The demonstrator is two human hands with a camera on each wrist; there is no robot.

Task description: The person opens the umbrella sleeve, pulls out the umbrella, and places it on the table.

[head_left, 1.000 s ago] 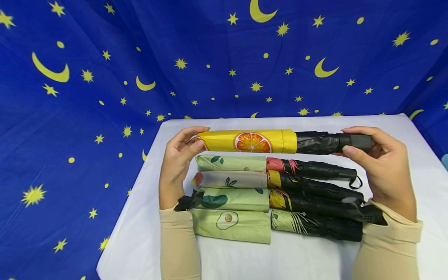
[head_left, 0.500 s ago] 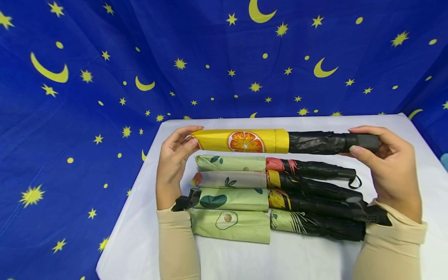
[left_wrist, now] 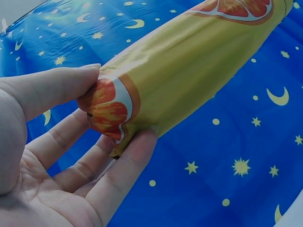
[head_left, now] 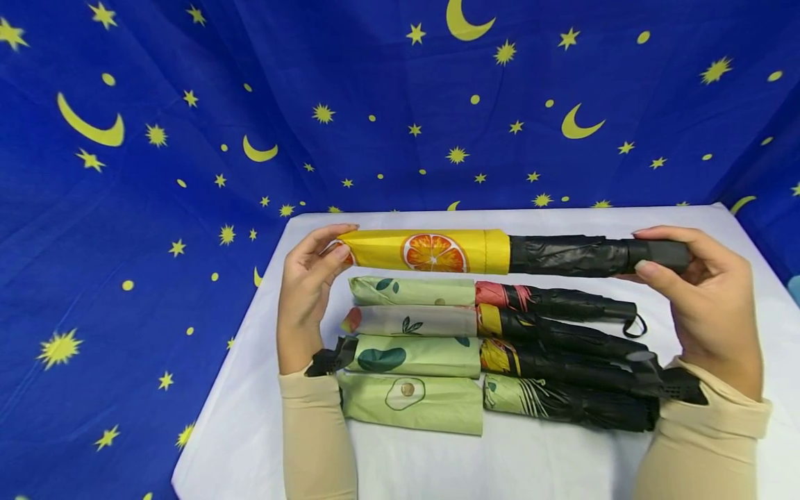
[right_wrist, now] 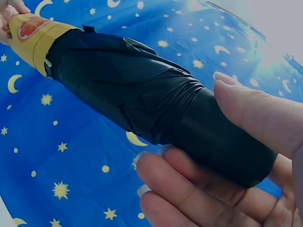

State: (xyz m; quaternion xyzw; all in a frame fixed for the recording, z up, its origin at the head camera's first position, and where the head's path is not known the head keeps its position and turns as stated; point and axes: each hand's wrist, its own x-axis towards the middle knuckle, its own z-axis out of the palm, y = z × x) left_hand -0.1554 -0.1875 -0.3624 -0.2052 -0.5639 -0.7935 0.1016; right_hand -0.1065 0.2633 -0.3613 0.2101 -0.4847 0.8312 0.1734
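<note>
A folded black umbrella [head_left: 562, 255] is held level above the white table, partly inside a yellow sleeve [head_left: 381, 250] printed with orange slices. My left hand [head_left: 306, 292] pinches the sleeve's far left end between thumb and fingers; the left wrist view shows the thumb on an orange slice [left_wrist: 111, 106]. At the other end, my right hand [head_left: 712, 298] grips the umbrella by its smooth black handle [right_wrist: 227, 142], thumb on one side and fingers curled beneath. The umbrella's left part is hidden in the sleeve.
Below the held pair, several pale green and grey sleeves [head_left: 437, 410] lie in a column on the white table [head_left: 425, 469]. To their right lie several folded black umbrellas [head_left: 562, 305], one with a wrist loop. A blue star-and-moon cloth [head_left: 375, 153] hangs behind.
My right hand has moved right with the umbrella, and my left hand slightly left with the sleeve. A longer stretch of black umbrella now shows outside the sleeve.
</note>
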